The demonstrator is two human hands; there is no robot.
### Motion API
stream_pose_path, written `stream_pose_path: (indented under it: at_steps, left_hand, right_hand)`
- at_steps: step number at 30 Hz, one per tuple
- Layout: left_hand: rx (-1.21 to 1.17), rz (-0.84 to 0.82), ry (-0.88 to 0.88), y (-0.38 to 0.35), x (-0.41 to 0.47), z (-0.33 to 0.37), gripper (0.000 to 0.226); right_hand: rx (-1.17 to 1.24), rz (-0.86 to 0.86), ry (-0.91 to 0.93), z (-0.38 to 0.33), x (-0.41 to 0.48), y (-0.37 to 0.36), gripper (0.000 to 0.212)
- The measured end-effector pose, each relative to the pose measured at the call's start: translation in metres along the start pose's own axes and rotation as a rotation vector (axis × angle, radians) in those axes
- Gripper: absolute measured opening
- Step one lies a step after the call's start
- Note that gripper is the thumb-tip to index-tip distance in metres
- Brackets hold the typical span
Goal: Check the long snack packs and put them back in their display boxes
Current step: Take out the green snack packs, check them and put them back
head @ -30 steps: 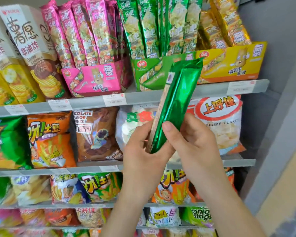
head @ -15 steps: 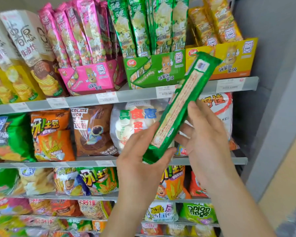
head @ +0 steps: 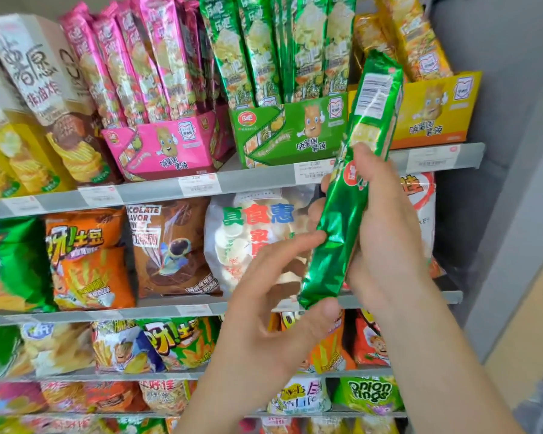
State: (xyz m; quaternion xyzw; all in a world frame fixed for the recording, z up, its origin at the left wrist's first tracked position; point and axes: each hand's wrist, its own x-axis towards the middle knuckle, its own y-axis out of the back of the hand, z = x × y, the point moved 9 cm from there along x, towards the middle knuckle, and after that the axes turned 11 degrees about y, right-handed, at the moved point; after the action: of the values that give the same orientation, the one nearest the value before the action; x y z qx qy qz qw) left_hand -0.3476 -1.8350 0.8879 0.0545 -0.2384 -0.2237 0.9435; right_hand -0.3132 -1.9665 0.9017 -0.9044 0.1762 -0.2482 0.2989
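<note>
Your right hand (head: 386,233) has the long green foil snack pack (head: 339,245) clamped between thumb and fingers around its middle. The printed label side faces you and the top end leans off to the right. Your left hand (head: 273,311) isn't really gripping anything. Its fingers are stretched out, the index tip touches the pack's left edge and the thumb sits right at the bottom end.

A few things I'd watch from here:

- The foil looks slick and only one hand is really holding it. If the left hand comes away while you lift, I reckon the pack could slide through your grip and drop.
- The green cardboard display box (head: 292,130) is above your left hand, up and left of your right. The pack's top end sits in front of the yellow cardboard display box (head: 436,111) instead, so a straight push up could land it in the wrong box.
- The upright green packs (head: 279,48) look jammed in tight. If you go in at this tilt, you'll probably crumple the pack or knock its neighbours over.
</note>
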Motion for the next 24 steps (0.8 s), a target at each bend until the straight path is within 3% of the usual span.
stream_pose_path:
  at_steps: [3,7,10,11,13,14,16,20,24]
  left_hand:
    - [-0.18,-0.003,0.098,0.009,0.009,-0.008,0.029]
    - [-0.253,0.02,0.214,0.014,0.022,-0.022,0.036]
    - [-0.16,0.079,0.188,0.022,0.032,-0.02,0.034]
    - [-0.133,0.096,0.17,0.025,0.035,-0.018,0.031]
    - [-0.097,0.103,0.123,0.03,0.041,-0.014,0.024]
    - [-0.081,0.105,0.1,0.032,0.044,-0.011,0.021]
    - [-0.041,0.133,0.061,0.038,0.051,-0.005,0.023]
    - [0.014,0.197,0.006,0.051,0.064,0.002,0.027]
    - [0.045,0.196,-0.023,0.053,0.069,0.005,0.025]
  right_hand:
    - [0.043,-0.032,0.011,0.002,0.003,-0.011,0.054]
    - [-0.102,-0.022,0.185,-0.005,0.006,-0.014,0.021]
    - [-0.209,0.058,0.205,0.001,0.006,-0.007,0.062]
    - [-0.293,0.043,0.264,-0.003,0.004,-0.011,0.059]
    - [-0.424,-0.012,0.376,-0.006,0.002,-0.017,0.033]
    - [-0.4,-0.018,0.35,0.001,0.002,-0.016,0.027]
    - [-0.267,-0.096,0.286,0.015,0.0,-0.023,0.025]
    - [-0.272,-0.229,0.287,0.022,-0.005,-0.041,0.021]
    - [-0.428,-0.128,0.349,0.017,-0.006,-0.031,0.024]
